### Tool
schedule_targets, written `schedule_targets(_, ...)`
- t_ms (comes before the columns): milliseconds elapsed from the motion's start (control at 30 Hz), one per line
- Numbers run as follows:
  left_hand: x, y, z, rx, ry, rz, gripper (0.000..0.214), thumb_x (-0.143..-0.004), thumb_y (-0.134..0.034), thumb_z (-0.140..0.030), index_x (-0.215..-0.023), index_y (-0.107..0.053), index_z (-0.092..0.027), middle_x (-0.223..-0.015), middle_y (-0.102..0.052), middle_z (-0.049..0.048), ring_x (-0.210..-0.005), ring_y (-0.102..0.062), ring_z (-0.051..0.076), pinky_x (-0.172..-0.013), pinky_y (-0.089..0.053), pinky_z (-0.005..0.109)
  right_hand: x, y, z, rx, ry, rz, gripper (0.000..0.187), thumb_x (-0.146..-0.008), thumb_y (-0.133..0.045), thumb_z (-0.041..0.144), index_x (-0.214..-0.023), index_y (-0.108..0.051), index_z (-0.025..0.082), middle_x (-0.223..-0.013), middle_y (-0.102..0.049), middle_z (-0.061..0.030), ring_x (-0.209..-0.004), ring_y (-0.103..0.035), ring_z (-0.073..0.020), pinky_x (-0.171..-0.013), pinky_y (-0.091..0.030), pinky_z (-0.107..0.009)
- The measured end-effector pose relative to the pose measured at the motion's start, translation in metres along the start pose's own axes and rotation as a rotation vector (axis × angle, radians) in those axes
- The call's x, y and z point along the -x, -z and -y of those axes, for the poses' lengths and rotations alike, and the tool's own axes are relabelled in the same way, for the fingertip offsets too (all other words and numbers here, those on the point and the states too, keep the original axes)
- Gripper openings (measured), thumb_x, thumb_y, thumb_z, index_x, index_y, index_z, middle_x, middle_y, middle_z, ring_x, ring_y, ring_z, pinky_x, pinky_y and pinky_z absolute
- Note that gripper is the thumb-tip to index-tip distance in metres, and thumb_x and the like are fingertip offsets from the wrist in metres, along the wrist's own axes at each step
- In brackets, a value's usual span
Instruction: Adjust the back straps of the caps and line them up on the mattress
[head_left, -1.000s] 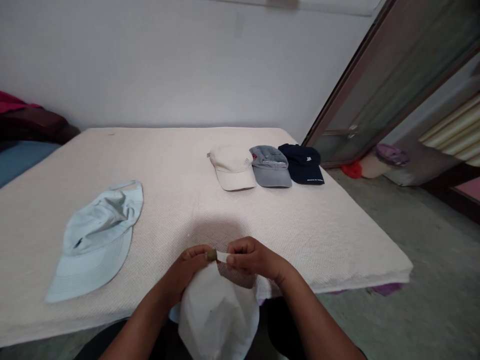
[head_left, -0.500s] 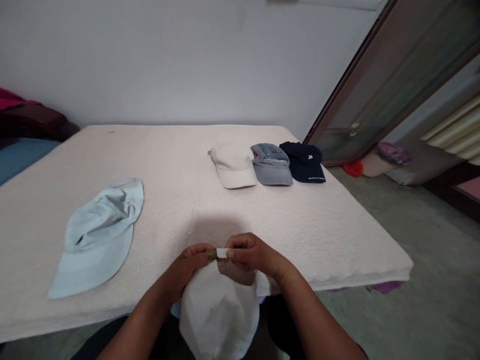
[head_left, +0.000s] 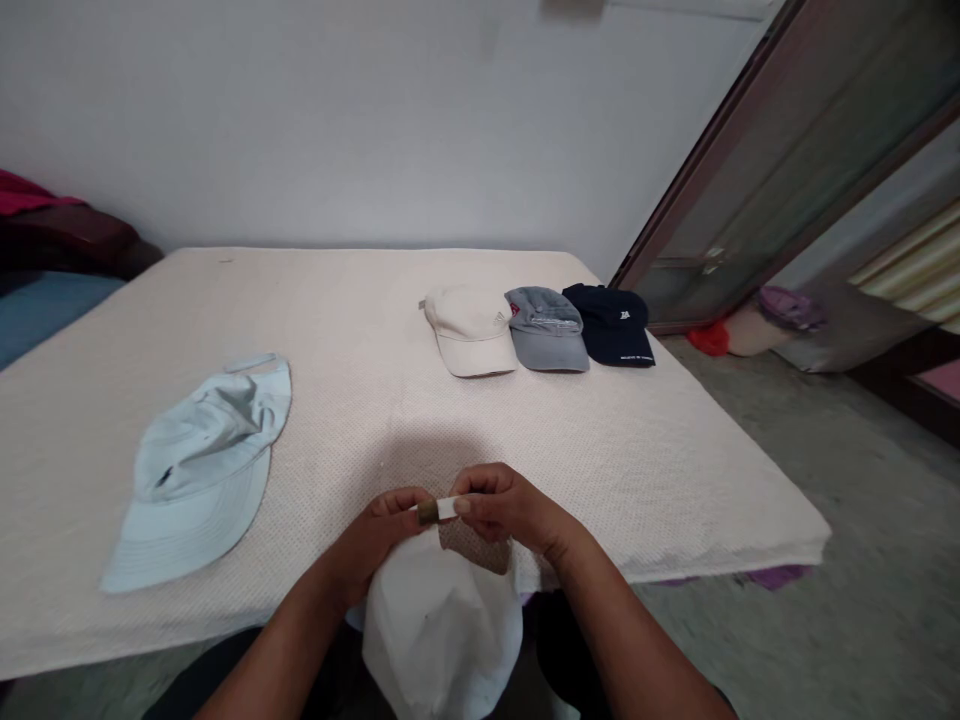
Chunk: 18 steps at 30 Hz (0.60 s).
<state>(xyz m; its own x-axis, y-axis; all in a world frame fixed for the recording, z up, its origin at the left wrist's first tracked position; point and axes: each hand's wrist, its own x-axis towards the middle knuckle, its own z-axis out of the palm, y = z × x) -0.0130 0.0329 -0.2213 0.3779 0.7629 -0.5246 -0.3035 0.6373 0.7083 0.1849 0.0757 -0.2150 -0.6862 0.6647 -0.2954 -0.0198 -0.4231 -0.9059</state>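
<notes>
A white cap [head_left: 439,630] hangs at the near edge of the bed, crown toward me. My left hand [head_left: 379,540] pinches the small metal buckle of its back strap [head_left: 435,510]. My right hand [head_left: 501,510] pinches the white strap end just right of the buckle. Both hands are closed on the strap, almost touching each other, over the front edge of the cream bed cover [head_left: 360,400].
A pale blue bucket hat [head_left: 191,475] lies at the left. A cream cap [head_left: 469,330], a grey cap [head_left: 546,328] and a navy cap [head_left: 616,324] sit in a row at the far right. A glass door [head_left: 757,160] leans to the right; concrete floor is beyond the bed.
The hands keep hold of the strap and buckle almost in place. The view has drifted slightly, so everything sits a little to the right.
</notes>
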Motion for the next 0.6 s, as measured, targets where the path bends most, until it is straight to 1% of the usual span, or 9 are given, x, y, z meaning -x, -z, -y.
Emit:
schedule_targets(200,-0.001,0.002,0.001,-0.019,-0.022,-0.024,0.015,-0.07,-0.072,-0.029,-0.071,-0.062,-0.018,-0.055,-0.057,-0.004,-0.042,-0.044,0.006,-0.045,-0.029,0.019,-0.006,-0.004,0.0,-0.018,-0.01,-0.065,0.019,-0.074,-0.064,0.032,-0.07,-0.055,0.016,-0.044,-0.04,0.0084,-0.038,-0.03,-0.0039,-0.038,-0.019,-0.018)
schedule_targets(300,-0.001,0.001,0.001,-0.024,-0.036,-0.045,0.015,-0.07,-0.073,-0.028,-0.072,-0.062,-0.018,-0.057,-0.058,-0.0038,-0.045,-0.046,0.007,-0.046,-0.031,0.019,-0.008,-0.006,-0.001,0.053,0.004,-0.078,0.018,-0.075,-0.064,0.031,-0.069,-0.054,0.016,-0.045,-0.041,0.0079,-0.039,-0.032,-0.004,-0.038,-0.021,-0.018)
schedule_targets(433,-0.001,0.001,0.001,-0.055,-0.046,-0.062,0.016,-0.069,-0.073,-0.029,-0.072,-0.061,-0.018,-0.058,-0.059,-0.0038,-0.046,-0.047,0.007,-0.048,-0.032,0.02,-0.01,-0.007,-0.004,0.16,0.022,-0.097,0.021,-0.075,-0.065,0.033,-0.069,-0.055,0.016,-0.047,-0.04,0.0075,-0.041,-0.033,-0.0043,-0.039,-0.023,-0.018)
schedule_targets(533,-0.001,0.001,0.002,-0.069,-0.045,-0.042,0.016,-0.07,-0.072,-0.029,-0.073,-0.062,-0.018,-0.058,-0.059,-0.0033,-0.046,-0.048,0.008,-0.047,-0.032,0.02,-0.012,-0.009,-0.005,0.141,0.034,-0.094,0.023,-0.075,-0.065,0.035,-0.071,-0.055,0.015,-0.048,-0.042,0.0069,-0.041,-0.034,-0.0044,-0.039,-0.024,-0.018)
schedule_targets(600,0.0,0.001,0.002,-0.035,-0.041,-0.032,0.015,-0.069,-0.073,-0.027,-0.076,-0.063,-0.017,-0.062,-0.062,-0.0017,-0.049,-0.051,0.009,-0.05,-0.035,0.021,-0.012,-0.009,-0.005,0.078,0.036,-0.08,0.022,-0.077,-0.064,0.036,-0.078,-0.057,0.016,-0.05,-0.044,0.0069,-0.041,-0.035,-0.0046,-0.04,-0.025,-0.017)
